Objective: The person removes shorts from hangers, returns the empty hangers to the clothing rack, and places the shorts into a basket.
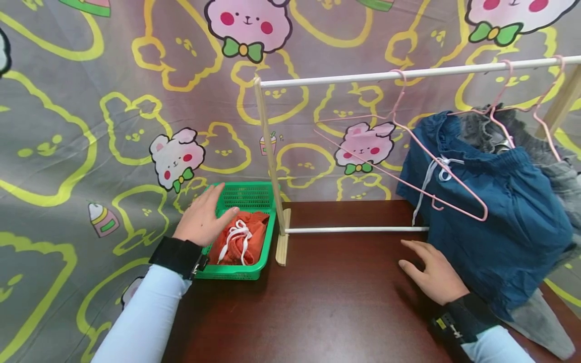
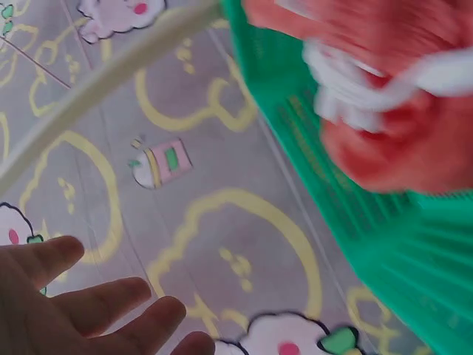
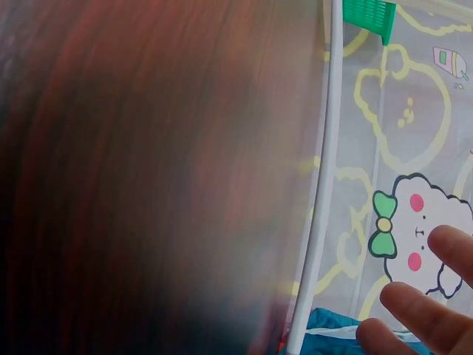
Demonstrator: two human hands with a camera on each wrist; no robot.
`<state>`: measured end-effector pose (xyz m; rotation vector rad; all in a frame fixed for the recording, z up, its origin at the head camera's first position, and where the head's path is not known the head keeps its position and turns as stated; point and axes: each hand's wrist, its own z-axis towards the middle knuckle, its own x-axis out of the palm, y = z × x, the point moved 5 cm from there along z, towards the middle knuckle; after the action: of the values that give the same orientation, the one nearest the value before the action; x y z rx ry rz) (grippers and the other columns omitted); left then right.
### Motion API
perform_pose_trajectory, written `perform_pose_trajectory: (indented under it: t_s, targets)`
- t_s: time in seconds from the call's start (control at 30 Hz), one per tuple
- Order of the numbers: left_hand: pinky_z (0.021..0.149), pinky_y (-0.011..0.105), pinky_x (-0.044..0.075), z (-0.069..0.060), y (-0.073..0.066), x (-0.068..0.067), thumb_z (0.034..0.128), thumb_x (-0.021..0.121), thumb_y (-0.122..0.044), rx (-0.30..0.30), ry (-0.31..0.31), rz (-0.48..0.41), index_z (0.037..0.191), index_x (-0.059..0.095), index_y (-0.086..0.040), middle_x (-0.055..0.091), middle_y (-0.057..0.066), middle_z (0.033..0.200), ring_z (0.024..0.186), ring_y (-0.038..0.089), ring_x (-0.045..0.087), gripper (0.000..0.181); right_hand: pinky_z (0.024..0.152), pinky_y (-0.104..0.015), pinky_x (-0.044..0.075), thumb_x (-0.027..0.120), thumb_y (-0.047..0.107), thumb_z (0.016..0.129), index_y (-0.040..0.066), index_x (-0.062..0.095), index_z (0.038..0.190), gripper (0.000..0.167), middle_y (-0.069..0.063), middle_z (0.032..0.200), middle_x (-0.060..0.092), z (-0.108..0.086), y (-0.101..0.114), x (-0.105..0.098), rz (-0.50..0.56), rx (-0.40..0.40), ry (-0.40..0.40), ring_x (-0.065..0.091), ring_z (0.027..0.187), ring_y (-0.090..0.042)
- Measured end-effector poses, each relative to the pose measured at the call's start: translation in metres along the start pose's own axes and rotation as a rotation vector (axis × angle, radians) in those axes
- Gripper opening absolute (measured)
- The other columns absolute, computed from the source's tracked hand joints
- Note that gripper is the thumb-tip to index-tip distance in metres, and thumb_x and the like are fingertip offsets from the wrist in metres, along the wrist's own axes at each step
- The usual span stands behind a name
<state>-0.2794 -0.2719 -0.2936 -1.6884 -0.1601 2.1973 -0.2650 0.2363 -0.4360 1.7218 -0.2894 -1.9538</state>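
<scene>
In the head view the left hand (image 1: 202,218) hovers over the left side of a green plastic basket (image 1: 269,241), its fingers extended and holding nothing. Folded orange-red shorts (image 1: 255,233) with a white drawstring lie in that basket; they also show in the left wrist view, blurred. My right hand (image 1: 431,272) is held over the table with loosely extended fingers, nothing in its grasp, just left of blue drawstring shorts (image 1: 490,217). Those blue shorts hang at the right of the rack. A bare pink hanger (image 1: 399,126) hangs from the rail in front of them.
The clothes rack has a white top rail (image 1: 336,79), a wooden left post (image 1: 269,156) and a low white crossbar (image 1: 354,230). Grey garments (image 1: 551,171) hang behind the blue shorts. A dark brown table (image 1: 327,302) lies below, with a patterned cloth (image 1: 59,151) behind it.
</scene>
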Motion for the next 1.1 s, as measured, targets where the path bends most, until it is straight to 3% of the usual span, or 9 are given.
perform_pose_trajectory:
  t_s: [0.2,0.37,0.57,0.67,0.8,0.97,1.1]
  targets:
    - [0.117,0.057,0.021,0.035,-0.027,0.005,0.1021,0.047,-0.058,0.045,0.013,-0.167,0.163,0.012,-0.012,0.02,0.018,0.165,0.151,0.037,0.02,0.084,0.102,-0.072,0.031,0.063,0.047,0.098,0.003,0.048,0.147,0.067,-0.03,0.144,0.047,-0.002,-0.004,-0.002,0.0,-0.006,-0.005,0.041,0.13,-0.05]
    - [0.116,0.056,0.024,0.06,-0.051,0.013,0.1034,0.044,-0.058,0.025,0.007,-0.387,0.164,0.004,-0.022,0.017,0.013,0.167,0.151,0.033,0.021,0.081,0.102,-0.071,0.032,0.063,0.047,0.099,0.003,0.049,0.146,0.066,-0.029,0.143,0.048,-0.003,-0.002,-0.003,0.005,-0.01,-0.011,0.042,0.129,-0.049]
    - [0.114,0.055,0.03,0.088,-0.07,0.024,0.1024,0.044,-0.06,0.005,-0.027,-0.539,0.164,0.0,-0.026,0.023,0.016,0.165,0.149,0.032,0.026,0.083,0.103,-0.071,0.032,0.064,0.045,0.098,0.004,0.049,0.147,0.065,-0.028,0.144,0.048,-0.004,0.001,-0.004,0.014,-0.01,-0.012,0.043,0.13,-0.048]
    - [0.112,0.054,0.033,0.102,-0.073,0.028,0.1023,0.047,-0.057,0.008,-0.066,-0.624,0.164,0.004,-0.024,0.029,0.015,0.162,0.149,0.031,0.029,0.082,0.102,-0.071,0.033,0.064,0.042,0.099,0.004,0.049,0.146,0.062,-0.027,0.143,0.049,-0.004,0.001,-0.004,0.021,-0.02,-0.019,0.044,0.129,-0.048]
    - [0.104,0.053,0.042,0.117,-0.078,0.034,0.1019,0.051,-0.053,0.016,-0.112,-0.724,0.162,0.013,-0.018,0.041,0.018,0.152,0.136,0.034,0.046,0.08,0.102,-0.07,0.034,0.064,0.04,0.099,0.004,0.05,0.146,0.06,-0.027,0.142,0.05,-0.004,0.001,-0.006,0.023,-0.027,-0.025,0.045,0.128,-0.047]
    - [0.098,0.054,0.044,0.127,-0.087,0.042,0.1022,0.053,-0.047,-0.02,-0.181,-0.795,0.154,0.029,-0.016,0.048,0.018,0.146,0.123,0.034,0.054,0.065,0.101,-0.07,0.035,0.063,0.043,0.099,0.005,0.05,0.146,0.062,-0.026,0.142,0.05,-0.006,0.002,-0.007,0.024,-0.019,-0.021,0.046,0.128,-0.046]
    - [0.097,0.049,0.043,0.133,-0.092,0.046,0.1029,0.054,-0.04,-0.033,-0.276,-0.845,0.144,0.038,-0.013,0.057,0.014,0.135,0.115,0.031,0.057,0.052,0.102,-0.07,0.035,0.062,0.046,0.099,0.005,0.05,0.146,0.063,-0.025,0.143,0.05,-0.006,0.0,-0.007,0.021,-0.015,-0.016,0.046,0.129,-0.047]
